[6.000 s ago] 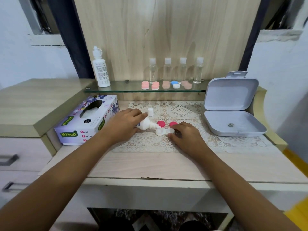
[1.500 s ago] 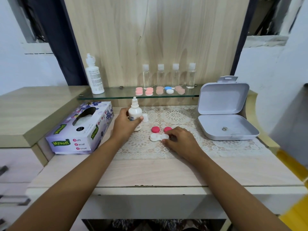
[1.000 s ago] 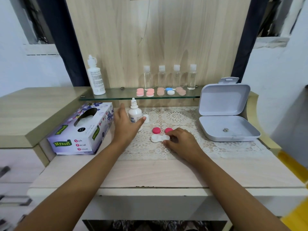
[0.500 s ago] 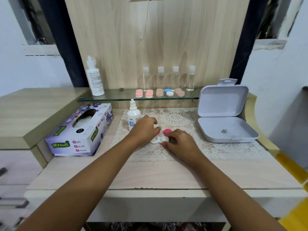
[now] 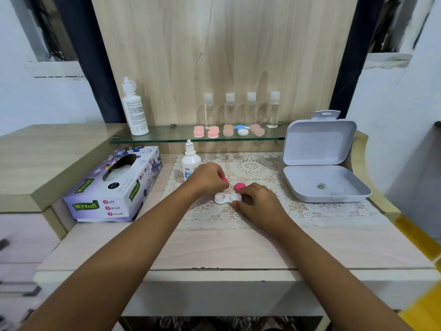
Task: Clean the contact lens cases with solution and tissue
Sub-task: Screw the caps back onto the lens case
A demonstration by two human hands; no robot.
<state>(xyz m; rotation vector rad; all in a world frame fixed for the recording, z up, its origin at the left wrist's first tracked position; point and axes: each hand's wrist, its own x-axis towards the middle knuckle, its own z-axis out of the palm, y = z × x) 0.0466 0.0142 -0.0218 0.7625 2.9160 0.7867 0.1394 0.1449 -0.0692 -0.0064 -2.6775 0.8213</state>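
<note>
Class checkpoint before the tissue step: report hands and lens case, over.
Left hand pinches a pink round cap. Right hand grips white plastic lens case on lace mat. Other pink cap behind case, nothing blocking.

Left hand point(image 5: 207, 179), right hand point(image 5: 260, 204): bare (forearms point(image 5: 148, 237) likewise).

An open grey box point(image 5: 346, 182) lies at the lace mat's point(image 5: 253, 167) right end.
</note>
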